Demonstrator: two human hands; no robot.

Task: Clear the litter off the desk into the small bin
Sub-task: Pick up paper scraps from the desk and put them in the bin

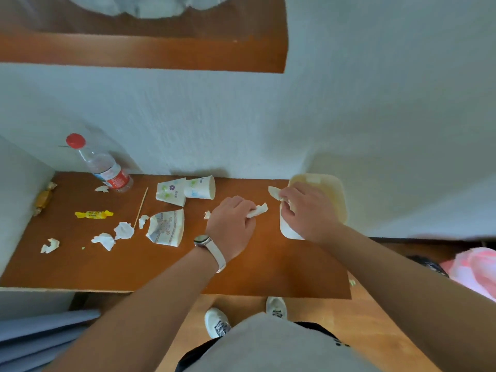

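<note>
We have our left hand [230,224] closed on a crumpled white paper scrap [258,210] near the middle of the brown wooden desk [268,269], the scrap poking out toward the small cream plastic bin [332,194] that stands at the desk's back right corner. Our right hand [303,210] is curled over the bin's near rim, pinching another pale paper scrap [274,192] at its left side.

The bin looks light, and our right hand presses on its rim, so we judge it could tip or slide toward the desk's right edge. A loose pinch could drop either scrap beside the bin instead of inside.

Much litter remains at the desk's left half: torn white tissue bits [124,230], three flattened printed paper cups [171,193], a thin wooden skewer [141,208], a yellow sweet wrapper [93,214] and a clear plastic bottle with red cap [103,167]. The bottle leans against the back wall, so we think a careless sweep could roll it.
</note>
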